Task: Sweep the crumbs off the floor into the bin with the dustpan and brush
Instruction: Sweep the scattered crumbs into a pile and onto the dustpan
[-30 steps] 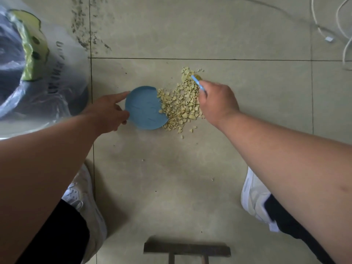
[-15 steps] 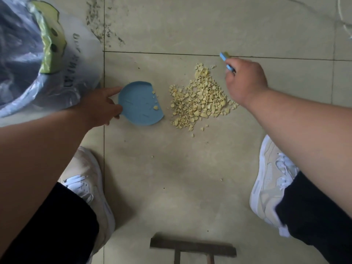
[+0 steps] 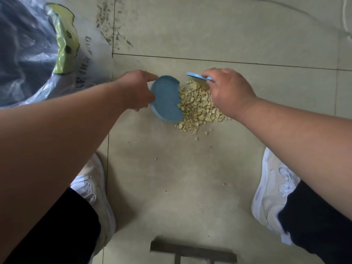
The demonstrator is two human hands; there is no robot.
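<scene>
Head view: left hand (image 3: 137, 92) grips the dustpan (image 3: 165, 99), right hand (image 3: 226, 92) closed on the brush (image 3: 198, 76) — best keep the pan's lip flat against the crumbs (image 3: 198, 107), sweep short.

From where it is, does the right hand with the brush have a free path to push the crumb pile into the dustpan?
Probably yes: the right hand and brush sit beside the crumbs, which already touch the dustpan lip; nothing lies between.
</scene>
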